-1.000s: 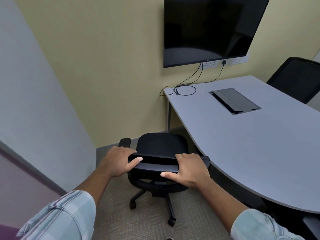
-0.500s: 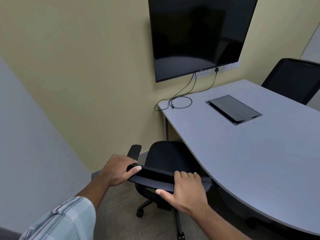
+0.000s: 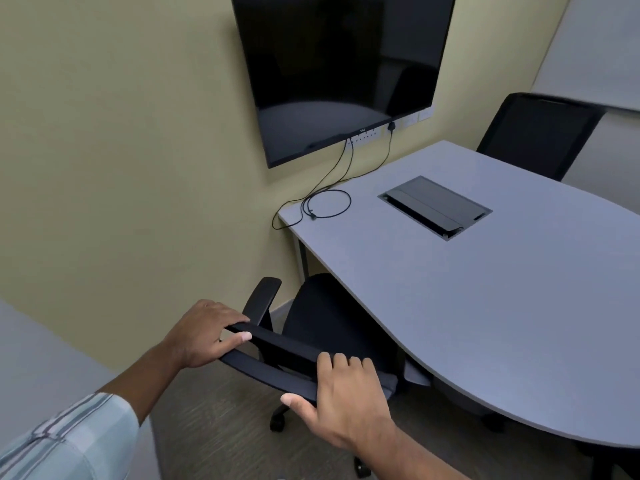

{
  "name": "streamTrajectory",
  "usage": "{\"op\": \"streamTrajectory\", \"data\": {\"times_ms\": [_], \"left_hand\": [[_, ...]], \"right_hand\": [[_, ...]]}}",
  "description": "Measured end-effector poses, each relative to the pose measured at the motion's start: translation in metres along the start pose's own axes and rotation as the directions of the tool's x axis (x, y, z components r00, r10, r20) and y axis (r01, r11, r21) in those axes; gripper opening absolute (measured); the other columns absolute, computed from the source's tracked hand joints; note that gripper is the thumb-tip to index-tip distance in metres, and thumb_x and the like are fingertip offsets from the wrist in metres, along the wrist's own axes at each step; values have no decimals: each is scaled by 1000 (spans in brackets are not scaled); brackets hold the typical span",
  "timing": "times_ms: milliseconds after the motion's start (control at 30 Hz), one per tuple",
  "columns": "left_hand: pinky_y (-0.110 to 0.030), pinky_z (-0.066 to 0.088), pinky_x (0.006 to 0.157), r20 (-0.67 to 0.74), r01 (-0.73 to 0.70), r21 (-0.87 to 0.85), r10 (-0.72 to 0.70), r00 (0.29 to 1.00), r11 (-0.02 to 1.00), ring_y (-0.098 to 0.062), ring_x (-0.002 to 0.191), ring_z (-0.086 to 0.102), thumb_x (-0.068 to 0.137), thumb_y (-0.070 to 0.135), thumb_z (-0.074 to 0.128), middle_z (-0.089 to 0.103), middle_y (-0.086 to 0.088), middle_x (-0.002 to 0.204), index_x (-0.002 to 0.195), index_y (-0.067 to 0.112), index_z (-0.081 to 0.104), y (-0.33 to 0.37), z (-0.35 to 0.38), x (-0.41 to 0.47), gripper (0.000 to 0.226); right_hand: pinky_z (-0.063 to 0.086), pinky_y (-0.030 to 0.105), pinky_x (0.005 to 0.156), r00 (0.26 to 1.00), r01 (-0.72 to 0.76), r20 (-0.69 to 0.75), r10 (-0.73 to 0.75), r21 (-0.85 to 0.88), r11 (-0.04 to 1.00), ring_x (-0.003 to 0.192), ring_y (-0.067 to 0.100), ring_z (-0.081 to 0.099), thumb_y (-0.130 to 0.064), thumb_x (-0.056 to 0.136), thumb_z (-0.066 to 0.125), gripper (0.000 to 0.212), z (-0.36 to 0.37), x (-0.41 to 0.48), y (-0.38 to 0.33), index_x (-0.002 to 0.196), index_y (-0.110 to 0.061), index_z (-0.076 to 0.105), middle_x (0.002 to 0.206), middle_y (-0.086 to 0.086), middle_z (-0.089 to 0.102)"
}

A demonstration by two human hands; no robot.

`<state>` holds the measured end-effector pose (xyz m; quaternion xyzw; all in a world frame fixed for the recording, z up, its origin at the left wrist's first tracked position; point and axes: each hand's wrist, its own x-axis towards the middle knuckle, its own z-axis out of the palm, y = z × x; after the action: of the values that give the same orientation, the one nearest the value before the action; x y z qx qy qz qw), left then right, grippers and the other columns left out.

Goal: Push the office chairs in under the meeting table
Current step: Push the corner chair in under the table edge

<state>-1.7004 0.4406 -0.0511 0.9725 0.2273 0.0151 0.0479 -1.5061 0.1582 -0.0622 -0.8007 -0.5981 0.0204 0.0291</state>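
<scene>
Black mesh-and-plastic office chair (image 3: 332, 327) sits at the near left edge of the grey laminate bench (image 3: 485, 306), seat part-way under the curved edge, backrest top rail still outside it. Left hand (image 3: 204, 336) is wrapped around the left end of the rail, thumb underneath, fingers over the top. Right hand (image 3: 341, 400) is closed over the right end, fingers curled on top, thumb on the near face. Rail's long axis runs lower-right to upper-left across the view, so the chair is skewed to the bench edge. Bench lies ahead and to the right of both hands; right hand is nearer to it. Judgement: the push needs to go forward-right, with the left hand leading to square the chair up. Castor base (image 3: 277, 419) is on short-pile carpet, likely some rolling drag. Left armrest (image 3: 265, 294) is a hard smooth pad that could catch the bench edge. Second black chair (image 3: 533, 133) is at the far side, backrest close to the bench.
</scene>
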Motion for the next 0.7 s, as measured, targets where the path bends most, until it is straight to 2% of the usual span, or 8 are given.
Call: {"op": "streamTrajectory", "data": {"times_ms": [100, 200, 400, 467, 700], "left_hand": [[-39, 44, 105, 22, -65, 5, 65, 998, 998, -10, 117, 69, 100, 75, 37, 77, 20, 126, 131, 33, 77, -29, 1, 28, 66], [-35, 41, 106, 46, -123, 10, 122, 991, 992, -9, 120, 68, 100, 79, 33, 76, 18, 130, 135, 34, 75, -57, -2, 58, 71], [-34, 39, 105, 68, -249, 11, 248, 966, 968, -9, 122, 66, 102, 82, 29, 75, 18, 132, 136, 35, 73, -101, -8, 118, 73], [-35, 40, 107, 71, -282, 5, 281, 957, 959, -10, 123, 66, 101, 82, 28, 75, 17, 133, 137, 34, 73, -117, -9, 139, 75], [-38, 43, 107, 62, -371, 17, 370, 927, 928, -12, 121, 67, 104, 71, 34, 76, 17, 130, 134, 34, 73, -149, -9, 195, 62]], "right_hand": [[45, 55, 92, 997, -82, 2, 82, 22, 996, 99, 38, 59, -100, 87, -3, 109, 4, 19, -13, 128, -14, 51, 116, 13, 63], [44, 57, 100, 983, -179, 33, 178, 33, 983, 112, 40, 58, -100, 85, -6, 119, 7, 43, -31, 148, -13, 43, 134, 13, 59], [46, 55, 98, 955, -291, 66, 290, -5, 957, 120, 40, 58, -100, 82, -11, 124, 5, 94, -44, 157, -13, 36, 150, 15, 54], [46, 55, 97, 939, -339, 64, 338, 1, 941, 118, 40, 59, -101, 83, -10, 124, 10, 111, -51, 157, -13, 37, 148, 15, 55], [45, 53, 86, 904, -428, -1, 428, -10, 904, 99, 37, 62, -100, 85, -7, 117, 9, 154, -63, 142, -14, 48, 120, 11, 63]]}}
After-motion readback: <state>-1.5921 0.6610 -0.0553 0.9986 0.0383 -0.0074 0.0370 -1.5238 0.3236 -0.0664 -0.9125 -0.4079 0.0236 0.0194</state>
